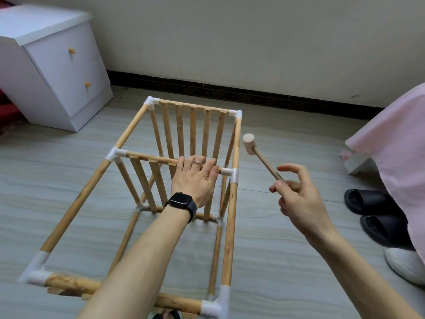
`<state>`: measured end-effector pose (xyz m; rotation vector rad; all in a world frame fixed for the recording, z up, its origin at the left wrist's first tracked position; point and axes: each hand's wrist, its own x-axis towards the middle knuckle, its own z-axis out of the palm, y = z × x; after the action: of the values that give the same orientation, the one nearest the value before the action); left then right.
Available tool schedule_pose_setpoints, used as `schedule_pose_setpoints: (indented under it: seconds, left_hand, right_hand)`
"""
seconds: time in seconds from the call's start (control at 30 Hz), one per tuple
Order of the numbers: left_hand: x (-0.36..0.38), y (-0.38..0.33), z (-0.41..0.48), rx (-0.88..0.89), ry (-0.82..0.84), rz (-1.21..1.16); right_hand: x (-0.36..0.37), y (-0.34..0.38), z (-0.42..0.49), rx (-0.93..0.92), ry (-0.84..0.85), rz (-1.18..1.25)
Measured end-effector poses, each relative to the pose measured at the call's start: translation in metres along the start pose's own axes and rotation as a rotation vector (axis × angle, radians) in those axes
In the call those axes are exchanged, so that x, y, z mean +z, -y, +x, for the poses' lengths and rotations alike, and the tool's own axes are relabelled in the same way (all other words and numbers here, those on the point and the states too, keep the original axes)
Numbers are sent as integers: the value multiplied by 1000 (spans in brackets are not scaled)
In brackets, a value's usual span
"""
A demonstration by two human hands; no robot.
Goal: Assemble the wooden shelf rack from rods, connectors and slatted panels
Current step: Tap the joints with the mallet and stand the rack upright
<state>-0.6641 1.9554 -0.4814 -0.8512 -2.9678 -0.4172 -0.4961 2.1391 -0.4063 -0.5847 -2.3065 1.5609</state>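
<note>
White cabinet [53, 65] at far left. Rack [80, 199] stands on the floor [276, 272], centre. Left hand [195, 178] grips its middle rail [149, 157], fingers curled over. Mallet [249, 145] raised just right of the rack, not touching it. Right hand [299, 201] pinches the handle end, forefinger lifted. Slippers [368, 201] far right.
</note>
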Motion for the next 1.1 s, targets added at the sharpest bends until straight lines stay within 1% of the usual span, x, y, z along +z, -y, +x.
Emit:
schedule_pose_setpoints:
  seconds: [0.07,0.13,0.23,0.3,0.33,0.4,0.43,0.5,0.53,0.6,0.67,0.77,0.8,0.9,0.93,1.0,1.03,1.07,1.1]
  left_hand:
    - [-1,0,0,4,-4,-3]
    - [-1,0,0,0,3,-7]
    - [-1,0,0,-6,12,-7]
    - [-1,0,1,-10,8,-6]
    - [0,0,0,-9,4,-3]
    - [1,-1,0,-7,-11,-5]
    - [1,-1,0,-9,-22,-9]
    - [2,-1,0,-12,-39,-13]
    - [3,0,0,-11,-45,-14]
    - [5,0,-1,-10,-48,-16]
    - [8,2,2,-9,-49,-21]
    - [9,2,0,-12,-58,-32]
    - [9,2,0,-5,-58,-39]
    - [10,2,-1,2,-82,-48]
    - [9,3,1,1,-85,-48]
    - [9,1,-1,-3,-71,-43]
    - [8,0,-2,-5,-79,-45]
    - [7,0,-3,-1,-73,-55]
    - [6,-1,-4,4,-69,-66]
  right_hand:
    - [-3,15,5,-85,-27,168]
    - [-3,28,15,-204,-89,207]
    - [9,44,37,-330,-305,40]
    - [20,54,57,-328,-353,-9]
    - [27,59,66,-299,-343,56]
    - [41,66,80,-219,-302,319]
    - [48,71,85,-176,-303,448]
    - [60,79,94,-121,-334,599]
    - [64,84,99,-137,-335,657]
    - [72,88,107,-225,-337,724]
    - [85,82,106,-291,-360,644]
    - [97,72,100,-244,-303,420]
    - [93,74,102,-242,-287,424]
    - [77,80,115,-341,-303,622]
    - [80,76,114,-351,-310,588]
    - [96,58,95,-275,-309,343]
    - [102,50,88,-230,-294,281]
    - [100,46,86,-190,-286,284]
    - [92,48,86,-185,-307,366]
